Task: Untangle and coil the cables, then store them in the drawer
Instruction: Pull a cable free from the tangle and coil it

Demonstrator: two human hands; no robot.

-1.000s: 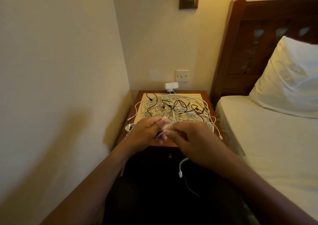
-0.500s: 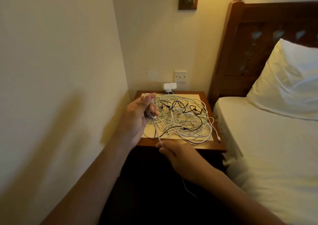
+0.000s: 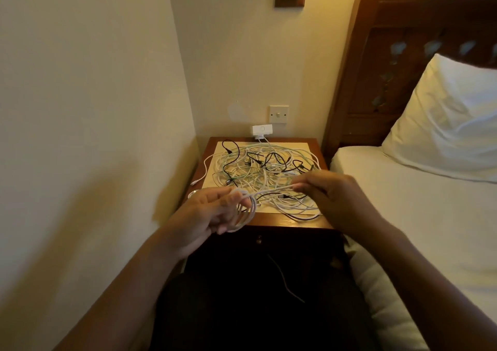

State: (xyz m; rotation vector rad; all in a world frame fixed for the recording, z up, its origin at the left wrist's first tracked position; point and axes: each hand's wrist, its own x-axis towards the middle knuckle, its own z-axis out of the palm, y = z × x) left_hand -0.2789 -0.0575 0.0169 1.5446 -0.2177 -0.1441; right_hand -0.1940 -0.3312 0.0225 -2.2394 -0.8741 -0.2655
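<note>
Head view: coiling step — left hand (image 3: 209,216) grips loops of the white cable (image 3: 269,190), right hand (image 3: 332,197) pinches its taut run; next, probably, lay another loop leftward.

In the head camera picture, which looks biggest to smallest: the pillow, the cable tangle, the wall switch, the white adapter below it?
1. pillow
2. cable tangle
3. wall switch and white adapter, too alike to rank

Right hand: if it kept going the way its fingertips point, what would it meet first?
Likely the white cable coil held in the left hand; the right hand pinches that cable's straight run and points along it. Depth is unclear.
</note>
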